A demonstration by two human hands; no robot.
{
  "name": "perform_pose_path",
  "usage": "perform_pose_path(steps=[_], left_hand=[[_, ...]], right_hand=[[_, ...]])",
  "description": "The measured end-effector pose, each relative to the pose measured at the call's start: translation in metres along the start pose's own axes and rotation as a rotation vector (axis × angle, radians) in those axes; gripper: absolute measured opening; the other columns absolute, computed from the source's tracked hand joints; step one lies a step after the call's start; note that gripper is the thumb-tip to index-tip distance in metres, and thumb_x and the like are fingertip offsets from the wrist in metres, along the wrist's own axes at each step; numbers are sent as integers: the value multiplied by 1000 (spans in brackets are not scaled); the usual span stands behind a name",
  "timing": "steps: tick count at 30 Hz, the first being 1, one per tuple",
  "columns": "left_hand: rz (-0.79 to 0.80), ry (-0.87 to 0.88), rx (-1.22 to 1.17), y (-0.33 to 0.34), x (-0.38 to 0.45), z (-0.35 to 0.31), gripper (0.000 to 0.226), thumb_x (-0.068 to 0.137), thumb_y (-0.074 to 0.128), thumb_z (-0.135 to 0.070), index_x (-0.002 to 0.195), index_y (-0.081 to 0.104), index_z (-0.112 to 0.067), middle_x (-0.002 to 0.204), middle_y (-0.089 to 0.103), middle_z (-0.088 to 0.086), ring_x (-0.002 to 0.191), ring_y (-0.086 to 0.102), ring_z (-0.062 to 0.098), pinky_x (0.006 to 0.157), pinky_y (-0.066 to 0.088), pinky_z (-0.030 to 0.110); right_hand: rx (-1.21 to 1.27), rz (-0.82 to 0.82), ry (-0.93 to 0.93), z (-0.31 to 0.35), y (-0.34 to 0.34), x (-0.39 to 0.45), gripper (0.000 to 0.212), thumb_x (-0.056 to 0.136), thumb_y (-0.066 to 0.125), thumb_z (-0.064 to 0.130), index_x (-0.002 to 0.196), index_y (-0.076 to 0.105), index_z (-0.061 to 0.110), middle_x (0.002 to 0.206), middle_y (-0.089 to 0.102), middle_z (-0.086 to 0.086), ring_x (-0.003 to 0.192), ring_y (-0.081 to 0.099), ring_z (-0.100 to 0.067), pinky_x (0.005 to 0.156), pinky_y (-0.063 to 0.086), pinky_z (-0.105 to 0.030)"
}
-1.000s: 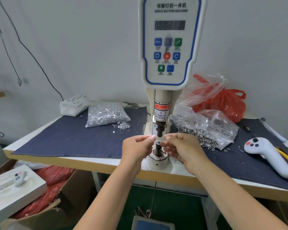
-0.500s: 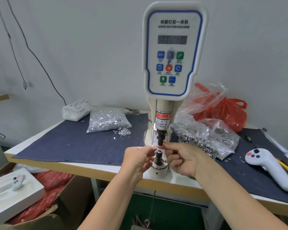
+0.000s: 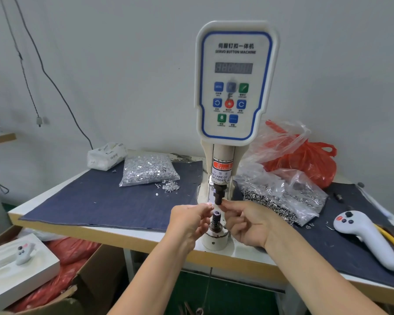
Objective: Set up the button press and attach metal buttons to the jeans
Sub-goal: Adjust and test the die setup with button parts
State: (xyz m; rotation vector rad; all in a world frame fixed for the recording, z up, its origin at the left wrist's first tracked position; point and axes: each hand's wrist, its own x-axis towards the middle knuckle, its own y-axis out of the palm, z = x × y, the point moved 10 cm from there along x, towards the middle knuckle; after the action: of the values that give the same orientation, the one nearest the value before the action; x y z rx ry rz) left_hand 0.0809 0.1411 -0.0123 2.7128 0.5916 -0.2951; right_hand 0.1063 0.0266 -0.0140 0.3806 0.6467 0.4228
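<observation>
Button press (image 3: 234,83): glossy white plastic housing, dark matt metal punch (image 3: 218,194) & lower die (image 3: 216,220). Bench (image 3: 127,238): smooth white top w/ wood-look edge, matt navy denim cloth (image 3: 96,201). Shiny metal buttons in clear crinkly plastic bag (image 3: 148,169), back-left.

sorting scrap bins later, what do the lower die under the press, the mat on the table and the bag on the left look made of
Lower die: dark, dull metal, going by its ribbed, machined look; probably steel.
Mat: dark blue woven cloth, matte, with a raw front edge; it looks like denim.
Bag: thin clear plastic film, glossy and creased; the silvery pieces inside look like metal, too small to be sure.
</observation>
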Motion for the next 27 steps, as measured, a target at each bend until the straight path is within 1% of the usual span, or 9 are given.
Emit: perform_pose_path(steps=[4, 9, 12, 14, 16, 18, 21, 24, 27], left_hand=[[19, -31, -10, 6, 0, 3, 16, 85, 65, -3, 71, 66, 5, 47, 57, 2, 39, 47, 6, 35, 38, 13], [61, -62, -16, 13, -1, 3, 18, 88, 61, -1, 71, 64, 5, 44, 57, 2, 36, 49, 5, 34, 38, 12], [75, -66, 18, 14, -2, 1, 21, 89, 59, -2, 70, 64, 4, 45, 59, 2, 34, 48, 5, 33, 37, 11], [84, -74, 56, 15, -3, 1, 20, 90, 58, -4, 73, 65, 3, 46, 59, 1, 34, 47, 5, 32, 35, 11], [85, -83, 81, 15, -3, 0, 18, 91, 57, -5, 76, 66, 2, 47, 59, 0, 33, 45, 4, 31, 32, 11], [90, -97, 91, 16, -2, 1, 18, 91, 56, -5, 76, 66, 2, 47, 59, 0, 32, 43, 4, 30, 29, 10], [122, -156, 58, 19, -2, 4, 20, 93, 54, -5, 76, 64, 1, 45, 57, 0, 28, 38, 2, 28, 25, 9], [176, -221, -20, 24, -4, 7, 18, 94, 52, -4, 81, 62, 2, 45, 55, -1, 26, 34, 1, 27, 24, 7], [196, -218, -35, 26, -4, 8, 15, 94, 49, 0, 85, 61, 5, 44, 54, -1, 25, 33, 1, 28, 22, 6]], right_hand=[[-97, -70, -82, 10, -10, 0, 15, 89, 58, 12, 77, 60, 5, 48, 37, 5, 29, 29, -2, 27, 22, -10], [-202, -392, -349, 32, -59, -3, 15, 85, 64, 6, 74, 54, 9, 58, 42, -1, 37, 33, -7, 32, 26, -14], [-351, -490, -517, 39, -79, -4, 9, 88, 60, 9, 80, 62, 6, 49, 43, 6, 43, 32, -9, 38, 25, -19], [-519, -559, -694, 47, -83, -11, 12, 90, 59, 11, 82, 68, 10, 52, 55, 13, 53, 48, -11, 48, 34, -19], [-680, -614, -822, 51, -84, -16, 12, 90, 59, 10, 84, 70, 13, 72, 65, 7, 75, 60, -14, 61, 41, -21], [-784, -635, -890, 49, -86, -17, 12, 89, 60, 10, 86, 70, 14, 75, 66, 3, 76, 60, -14, 62, 42, -21], [-891, -604, -952, 45, -81, -14, 14, 88, 60, 10, 81, 68, 20, 64, 60, 4, 61, 53, -8, 55, 37, -16], [-928, -593, -985, 43, -77, -13, 17, 87, 61, 8, 78, 65, 23, 61, 57, 4, 58, 49, -8, 54, 36, -16], [-931, -599, -994, 43, -78, -12, 16, 87, 61, 8, 80, 65, 22, 61, 56, 5, 58, 49, -6, 54, 36, -14]])
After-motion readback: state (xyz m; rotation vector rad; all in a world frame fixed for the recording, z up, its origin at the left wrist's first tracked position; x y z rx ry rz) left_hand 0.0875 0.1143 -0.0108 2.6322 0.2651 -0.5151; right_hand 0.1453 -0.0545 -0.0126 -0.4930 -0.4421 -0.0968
